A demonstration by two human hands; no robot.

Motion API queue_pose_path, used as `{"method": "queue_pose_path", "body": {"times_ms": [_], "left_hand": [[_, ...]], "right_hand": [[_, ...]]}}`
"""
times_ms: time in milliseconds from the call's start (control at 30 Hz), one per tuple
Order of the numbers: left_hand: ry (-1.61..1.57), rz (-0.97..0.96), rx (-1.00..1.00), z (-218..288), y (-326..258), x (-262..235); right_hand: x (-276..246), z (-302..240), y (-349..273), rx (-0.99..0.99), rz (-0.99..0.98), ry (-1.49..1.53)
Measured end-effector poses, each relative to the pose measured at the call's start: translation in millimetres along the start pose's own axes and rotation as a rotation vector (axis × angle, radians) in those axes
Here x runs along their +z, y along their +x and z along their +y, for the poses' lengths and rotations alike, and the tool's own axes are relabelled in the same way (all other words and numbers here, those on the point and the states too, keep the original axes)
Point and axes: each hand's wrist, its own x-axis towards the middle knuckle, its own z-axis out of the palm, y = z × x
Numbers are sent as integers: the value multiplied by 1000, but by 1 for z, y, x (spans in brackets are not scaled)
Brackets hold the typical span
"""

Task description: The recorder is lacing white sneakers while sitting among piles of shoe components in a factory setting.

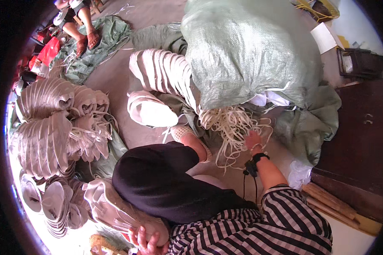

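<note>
A pale mesh shoe (110, 208) lies on its side against my left thigh, at the lower left. Around its toe end curls my left hand (147, 241), partly cut off by the lower edge. Ahead and to the right, my right hand (253, 142) is in a loose heap of cream shoelaces (227, 123). Its fingers are drawn together at the laces, and their tips are partly hidden. A dark band with a small black device (252, 166) and hanging cords is on my right wrist.
A bulging pale-green woven sack (251, 51) stands just beyond the laces. Nested white shoe parts (161, 70) lie left of it, with more stacks (42, 144) at far left. A dark wooden cabinet (357, 140) borders the right. Another person's feet (87, 40) show at upper left.
</note>
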Motion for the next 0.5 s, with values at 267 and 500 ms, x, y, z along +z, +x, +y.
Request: {"method": "queue_pose_path", "body": {"times_ms": [267, 500], "left_hand": [[39, 17, 23, 3, 10, 5], [-73, 49, -18, 2, -5, 8]], "right_hand": [[27, -111, -14, 98, -494, -294], [5, -231, -45, -612, -758, -674]]}}
